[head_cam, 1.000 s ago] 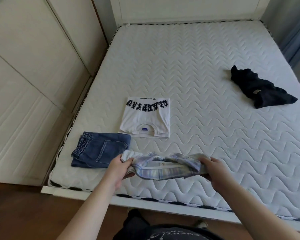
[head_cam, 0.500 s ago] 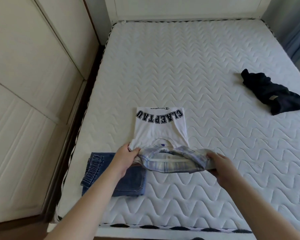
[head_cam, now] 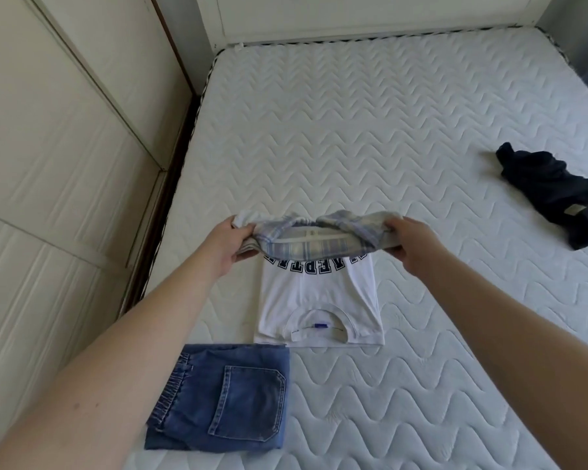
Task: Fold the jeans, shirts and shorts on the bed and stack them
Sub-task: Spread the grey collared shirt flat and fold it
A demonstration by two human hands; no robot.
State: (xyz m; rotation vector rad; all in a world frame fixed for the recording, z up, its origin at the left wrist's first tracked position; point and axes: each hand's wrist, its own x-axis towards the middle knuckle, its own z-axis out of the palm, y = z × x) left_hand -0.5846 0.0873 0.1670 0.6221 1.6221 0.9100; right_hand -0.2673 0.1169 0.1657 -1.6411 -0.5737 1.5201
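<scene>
The folded plaid shorts [head_cam: 314, 237] hung above the far end of the folded white T-shirt [head_cam: 319, 300], apparently for stacking there. The left hand [head_cam: 230, 245] and right hand [head_cam: 409, 240] each pinched one end, fingers curled round the cloth, keeping the folds flat. Folded jeans [head_cam: 221, 400] lay nearer on the mattress [head_cam: 370, 130]; a dark garment [head_cam: 557, 195] lay crumpled, well apart.

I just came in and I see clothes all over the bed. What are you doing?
A person is folding laundry. The left hand and right hand each grip an end of a folded plaid garment, held over the far end of a folded white T-shirt. Folded jeans lie near the mattress edge. A dark garment sits crumpled, not yet folded.
</scene>
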